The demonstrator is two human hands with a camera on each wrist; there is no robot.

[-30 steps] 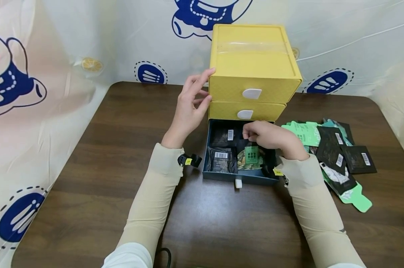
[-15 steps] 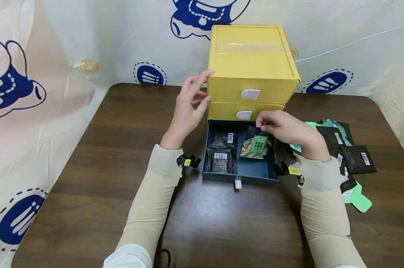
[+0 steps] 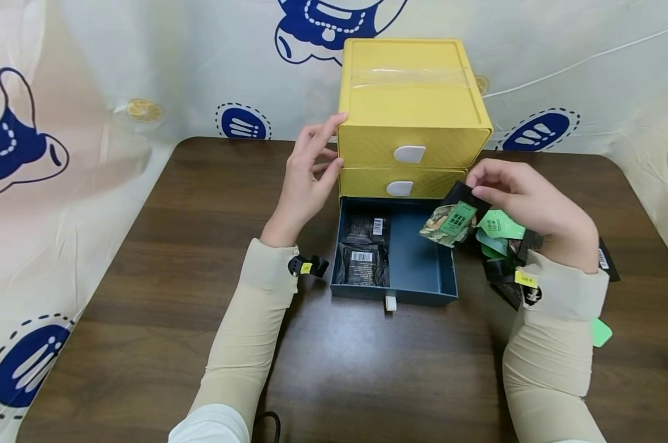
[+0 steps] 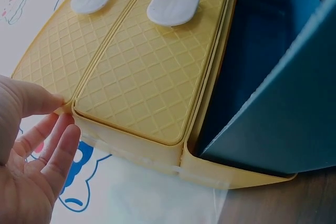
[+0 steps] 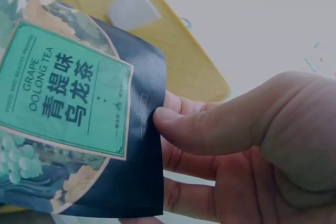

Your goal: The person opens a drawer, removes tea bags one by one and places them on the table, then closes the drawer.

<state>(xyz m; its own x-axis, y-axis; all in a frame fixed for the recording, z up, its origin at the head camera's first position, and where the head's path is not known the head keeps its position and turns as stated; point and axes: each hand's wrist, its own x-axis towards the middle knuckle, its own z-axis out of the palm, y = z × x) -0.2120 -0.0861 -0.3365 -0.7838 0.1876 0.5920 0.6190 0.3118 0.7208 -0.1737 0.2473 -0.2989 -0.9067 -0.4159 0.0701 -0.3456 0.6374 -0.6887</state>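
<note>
My right hand (image 3: 533, 197) pinches the dark end of a tea packet (image 3: 450, 220) between thumb and fingers, over the drawer's right edge. In the right wrist view the packet (image 5: 68, 93) has a green label reading "Grape Oolong Tea". My left hand (image 3: 310, 175) touches the left side of the yellow drawer box (image 3: 414, 92). In the left wrist view, the left thumb (image 4: 39, 99) lies at the box corner and the other fingers are extended beside it. Below the yellow drawers a dark blue drawer (image 3: 419, 280) is pulled out. Black packets (image 3: 361, 261) lie in its left compartment.
A loose pile of black and green packets (image 3: 500, 224) lies on the wooden table (image 3: 378, 369) right of the drawer, partly hidden by the right arm. A printed white curtain (image 3: 190, 67) hangs behind. A black cable (image 3: 270, 418) lies at the front.
The right hand has lifted the tea packet out of the drawer's right compartment and carried it to the right, tilting it. The left hand has stayed at the box.
</note>
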